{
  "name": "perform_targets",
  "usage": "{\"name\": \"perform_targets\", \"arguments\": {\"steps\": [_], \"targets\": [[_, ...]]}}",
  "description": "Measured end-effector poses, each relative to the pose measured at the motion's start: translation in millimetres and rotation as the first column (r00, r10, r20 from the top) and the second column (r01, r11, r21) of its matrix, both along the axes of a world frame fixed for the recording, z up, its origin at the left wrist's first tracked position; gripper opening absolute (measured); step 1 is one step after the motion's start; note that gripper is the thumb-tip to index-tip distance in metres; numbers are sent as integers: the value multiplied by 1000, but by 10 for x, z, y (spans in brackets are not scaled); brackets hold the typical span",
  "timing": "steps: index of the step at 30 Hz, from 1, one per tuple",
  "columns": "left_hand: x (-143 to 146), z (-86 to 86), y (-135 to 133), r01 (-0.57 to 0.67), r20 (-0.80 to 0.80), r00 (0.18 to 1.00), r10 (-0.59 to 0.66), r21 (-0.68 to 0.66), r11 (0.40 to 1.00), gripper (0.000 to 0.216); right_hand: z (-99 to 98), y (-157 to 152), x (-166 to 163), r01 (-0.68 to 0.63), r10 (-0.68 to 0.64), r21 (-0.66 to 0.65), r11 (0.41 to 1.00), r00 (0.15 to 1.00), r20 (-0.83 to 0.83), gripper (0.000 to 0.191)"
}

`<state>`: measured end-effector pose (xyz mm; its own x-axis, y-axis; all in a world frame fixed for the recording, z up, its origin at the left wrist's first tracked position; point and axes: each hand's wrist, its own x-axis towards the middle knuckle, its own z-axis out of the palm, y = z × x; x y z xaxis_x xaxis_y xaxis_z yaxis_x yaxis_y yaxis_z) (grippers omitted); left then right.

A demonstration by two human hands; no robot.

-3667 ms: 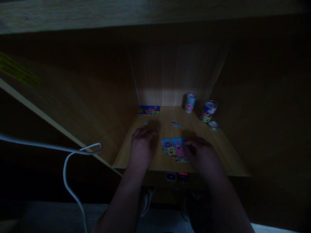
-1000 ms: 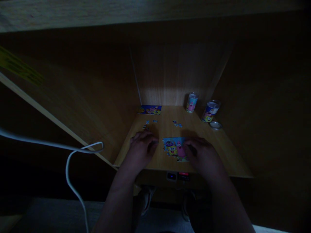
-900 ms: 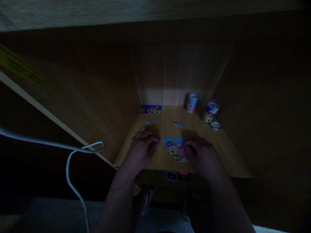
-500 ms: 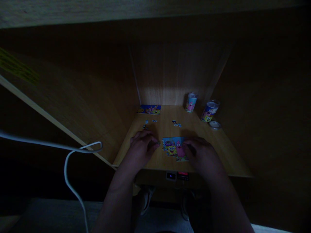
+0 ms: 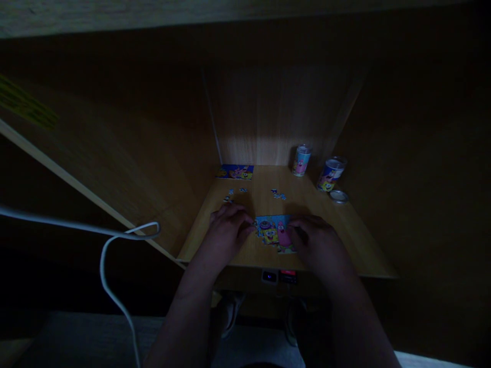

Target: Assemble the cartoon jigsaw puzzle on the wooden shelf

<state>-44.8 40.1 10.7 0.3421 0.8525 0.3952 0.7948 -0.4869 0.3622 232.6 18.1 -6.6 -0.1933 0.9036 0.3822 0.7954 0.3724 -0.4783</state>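
A partly joined jigsaw puzzle (image 5: 270, 235) with a yellow square cartoon figure and a pink one lies flat near the shelf's front edge. My left hand (image 5: 229, 231) is closed in a pinch on a small puzzle piece (image 5: 254, 224) at the puzzle's upper left edge; whether the piece is joined there I cannot tell. On the right side of the puzzle, my right hand (image 5: 312, 236) has thumb and forefinger pressed on its edge, which they partly hide. Several loose puzzle pieces (image 5: 279, 195) lie beyond the puzzle, with others (image 5: 230, 191) behind my left hand.
A picture card (image 5: 235, 172) lies at the back left. Two printed cans (image 5: 301, 161) (image 5: 330, 176) stand at the back right, a round lid (image 5: 338, 196) beside the nearer one. Wooden walls enclose the shelf (image 5: 360, 245). A white cable (image 5: 111, 294) hangs at left.
My left hand has moved slightly right, bringing the small piece from beside the puzzle to its left edge. My right hand stays on the puzzle's right side.
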Motion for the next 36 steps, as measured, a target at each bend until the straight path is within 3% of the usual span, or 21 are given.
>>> {"name": "perform_targets", "arguments": {"steps": [9,15,22,24,27,29,32,36], "targets": [[27,37,-11,19,-13,1000,-19,-1,1000,13,-5,1,4,15,-15,2,1000,1000,11,15],[10,17,-12,101,-21,995,-100,40,994,8,9,-9,-8,12,-12,-2,1000,1000,-4,16],[49,20,-35,107,-26,994,-106,49,993,15,33,-21,-11,10,-10,-18,1000,1000,0,17],[19,17,-35,49,28,998,-51,73,996,25,27,-18,-5,8,-8,-17,1000,1000,1,17],[-141,28,-49,-139,157,981,118,132,981,39,11,-12,2,3,-3,-11,1000,1000,5,18],[-300,52,-75,-229,146,967,209,137,964,40,3,-11,3,1,-1,-9,1000,1000,7,18],[-490,82,-118,-282,138,956,260,176,943,28,3,-12,0,8,-8,-14,1000,1000,12,17],[-509,36,-120,-246,114,966,230,150,958,22,6,-9,-1,2,-2,-21,1000,1000,3,16]]}}
